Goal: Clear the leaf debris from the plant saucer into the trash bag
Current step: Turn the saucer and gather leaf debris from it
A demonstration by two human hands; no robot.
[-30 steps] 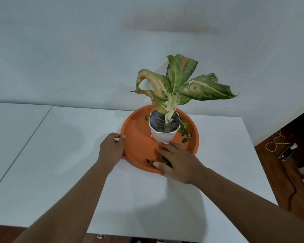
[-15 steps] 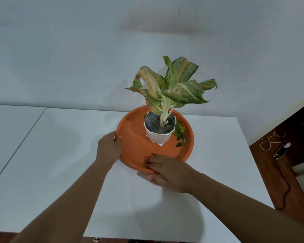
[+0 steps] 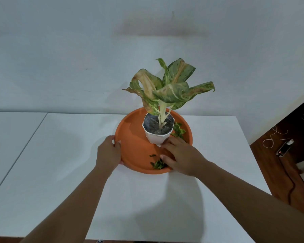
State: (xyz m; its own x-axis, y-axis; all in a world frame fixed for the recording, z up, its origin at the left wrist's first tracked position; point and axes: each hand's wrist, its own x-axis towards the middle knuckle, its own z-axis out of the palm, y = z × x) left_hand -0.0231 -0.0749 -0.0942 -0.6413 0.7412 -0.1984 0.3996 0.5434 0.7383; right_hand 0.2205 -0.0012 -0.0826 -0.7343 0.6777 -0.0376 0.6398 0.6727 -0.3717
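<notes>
An orange plant saucer [image 3: 132,137] sits on the white table [image 3: 60,163]. A white pot [image 3: 157,136] with a variegated plant [image 3: 167,92] stands in its far half. My left hand [image 3: 109,154] grips the saucer's left rim. Inside the saucer's near right part lies my right hand [image 3: 181,156], fingers spread, its thumb beside a small pile of green leaf bits [image 3: 158,163]. More leaf bits [image 3: 178,131] lie right of the pot. No trash bag is in view.
A white wall rises right behind the table. A second white table [image 3: 9,134] adjoins on the left. On the wooden floor at the right lie a small device [image 3: 284,148] with a white cord and a dark cable.
My right hand has moved from the saucer's near rim into the saucer, toward the pot. The leaf pile that it covered now shows by my thumb. My left hand stays on the rim.
</notes>
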